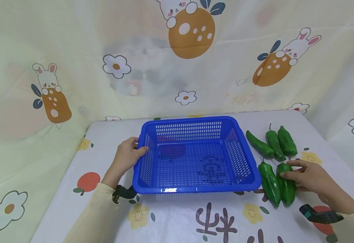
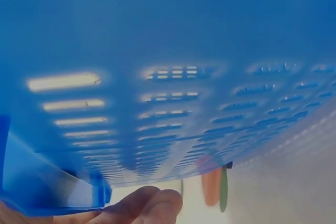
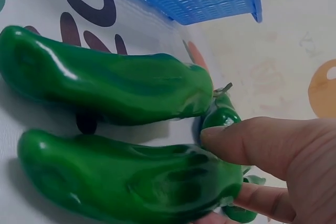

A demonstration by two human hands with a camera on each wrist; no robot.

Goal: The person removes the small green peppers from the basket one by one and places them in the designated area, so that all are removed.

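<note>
A blue plastic basket (image 1: pixel 192 189) with slotted walls stands mid-table, and only the printed cloth shows through its bottom. My left hand (image 1: pixel 127 153) grips its left rim, thumb over the edge; in the left wrist view the fingers (image 2: pixel 157 208) curl below the slotted wall (image 2: pixel 173 145). Right of the basket, my right hand (image 1: pixel 308 177) pinches the stem end of a glossy green pepper (image 1: pixel 287 189) between thumb and fingers. Alongside lies another green pepper (image 1: pixel 270 184), which in the right wrist view is the upper pepper (image 3: pixel 115 85).
Behind these two lie more green peppers: a curved one (image 1: pixel 259 145) near the basket's right wall, a middle one (image 1: pixel 274 144) and a right one (image 1: pixel 287 141). A printed cloth (image 1: pixel 170 219) covers the table, and a curtain (image 1: pixel 152 77) hangs behind it.
</note>
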